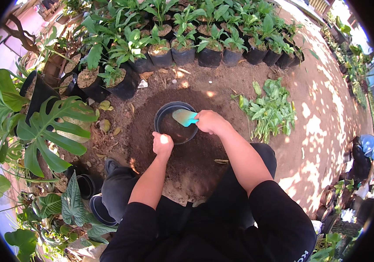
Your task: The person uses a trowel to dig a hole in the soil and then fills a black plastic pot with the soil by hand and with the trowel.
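Observation:
A round black plastic plant pot (158,114) stands on dark loose soil (144,104) in front of me, with brown soil inside it. My left hand (163,143) grips the pot's near left rim, fingers curled over the edge. In my right hand (210,121) is the handle of a turquoise hand trowel (187,118). Its blade, smeared with soil, points left over the pot's opening. Most of the handle is hidden in my fist. How deep the soil in the pot lies is hard to tell.
A heap of leafy cuttings (269,108) lies on the ground to the right. Rows of potted plants in black grow bags (183,56) stand beyond. A large monstera leaf (54,127) reaches in from the left, above empty black pots (100,209). Another person (364,154) is at the far right.

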`<state>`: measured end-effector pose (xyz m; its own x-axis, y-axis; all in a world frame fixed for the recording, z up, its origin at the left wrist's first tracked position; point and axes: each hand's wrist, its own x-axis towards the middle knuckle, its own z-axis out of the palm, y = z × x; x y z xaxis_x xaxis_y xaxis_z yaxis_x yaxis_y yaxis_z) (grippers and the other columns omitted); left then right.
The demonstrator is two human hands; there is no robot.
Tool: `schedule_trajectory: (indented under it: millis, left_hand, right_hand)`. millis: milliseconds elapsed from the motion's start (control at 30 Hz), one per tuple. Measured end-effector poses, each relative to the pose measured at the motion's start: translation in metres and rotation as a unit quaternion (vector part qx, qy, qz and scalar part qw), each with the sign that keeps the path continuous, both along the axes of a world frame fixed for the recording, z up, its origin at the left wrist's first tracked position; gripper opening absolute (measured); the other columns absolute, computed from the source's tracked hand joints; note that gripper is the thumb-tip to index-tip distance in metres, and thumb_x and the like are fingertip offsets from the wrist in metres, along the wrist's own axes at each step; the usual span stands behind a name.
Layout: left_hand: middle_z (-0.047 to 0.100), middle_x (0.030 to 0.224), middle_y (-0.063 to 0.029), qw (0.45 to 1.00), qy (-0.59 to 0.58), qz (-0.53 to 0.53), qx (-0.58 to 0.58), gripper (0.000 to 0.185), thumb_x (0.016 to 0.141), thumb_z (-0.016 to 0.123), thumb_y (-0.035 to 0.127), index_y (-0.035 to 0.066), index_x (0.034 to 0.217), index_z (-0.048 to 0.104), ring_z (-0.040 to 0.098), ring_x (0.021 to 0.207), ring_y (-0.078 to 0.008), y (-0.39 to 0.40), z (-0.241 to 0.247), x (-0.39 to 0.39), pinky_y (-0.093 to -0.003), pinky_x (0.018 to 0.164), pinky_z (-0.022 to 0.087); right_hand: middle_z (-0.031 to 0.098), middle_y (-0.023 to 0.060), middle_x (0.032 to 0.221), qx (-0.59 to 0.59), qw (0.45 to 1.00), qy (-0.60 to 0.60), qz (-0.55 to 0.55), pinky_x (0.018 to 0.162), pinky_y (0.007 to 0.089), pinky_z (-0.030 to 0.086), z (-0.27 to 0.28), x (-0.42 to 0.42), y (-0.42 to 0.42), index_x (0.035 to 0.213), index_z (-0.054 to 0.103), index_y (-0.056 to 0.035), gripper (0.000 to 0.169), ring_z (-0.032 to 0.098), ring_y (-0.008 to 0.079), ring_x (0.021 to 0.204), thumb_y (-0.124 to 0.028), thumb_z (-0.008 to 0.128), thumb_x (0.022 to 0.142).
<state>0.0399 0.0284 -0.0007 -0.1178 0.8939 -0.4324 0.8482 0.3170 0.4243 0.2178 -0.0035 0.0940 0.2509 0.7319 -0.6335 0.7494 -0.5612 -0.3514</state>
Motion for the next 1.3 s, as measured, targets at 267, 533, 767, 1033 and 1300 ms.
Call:
schedule_trajectory:
  millis: [267,533,767,1033,1300]
  left_hand:
    - [0.057,0.106,-0.0254,0.996,-0.047,0.051,-0.047,0.035,0.084,0.046,0.022,-0.003,0.108,0.041,0.056,0.100,-0.0399,-0.005,-0.012,0.002,-0.0463,0.086,0.044]
    - [0.060,0.105,-0.0234,0.995,-0.045,-0.086,0.023,0.033,0.089,0.042,0.029,0.003,0.109,0.049,0.057,0.101,-0.0394,0.055,-0.013,-0.019,-0.0460,0.087,0.044]
    - [0.058,0.100,-0.0289,0.996,-0.073,-0.040,-0.011,0.030,0.088,0.041,0.020,-0.004,0.107,0.046,0.056,0.098,-0.0425,0.039,-0.042,-0.019,-0.0474,0.085,0.044]
    - [0.059,0.098,-0.0278,0.998,-0.062,-0.023,0.010,0.029,0.086,0.043,0.018,-0.004,0.106,0.043,0.057,0.096,-0.0417,0.025,-0.023,-0.015,-0.0472,0.083,0.044]
    - [0.060,0.097,-0.0273,0.998,-0.064,-0.005,0.027,0.029,0.085,0.044,0.018,-0.003,0.104,0.044,0.058,0.095,-0.0416,0.013,-0.022,-0.007,-0.0469,0.083,0.045]
  right_hand:
    - [0.062,0.0127,0.073,-0.002,0.999,0.041,-0.029,0.049,0.0336,0.048,0.008,0.001,-0.006,0.117,0.058,-0.0104,0.035,0.059,0.0209,0.052,-0.015,0.051,0.082]
    - [0.065,0.0183,0.092,0.024,0.999,0.022,-0.008,0.065,0.0353,0.052,0.010,-0.006,-0.009,0.111,0.060,-0.0033,0.041,0.066,0.0275,0.065,-0.004,0.046,0.073]
    - [0.065,0.0152,0.080,0.012,0.999,0.029,-0.025,0.057,0.0351,0.051,0.005,-0.005,-0.005,0.112,0.058,-0.0078,0.034,0.062,0.0247,0.060,-0.012,0.049,0.080]
    - [0.065,0.0160,0.071,0.005,0.999,0.026,-0.026,0.059,0.0344,0.052,0.005,-0.009,-0.001,0.106,0.062,-0.0028,0.036,0.065,0.0250,0.059,-0.004,0.045,0.074]
    - [0.063,0.0147,0.072,0.011,0.993,0.074,-0.088,0.048,0.0346,0.049,0.015,0.004,-0.009,0.117,0.057,-0.0074,0.045,0.061,0.0235,0.053,-0.003,0.043,0.075]
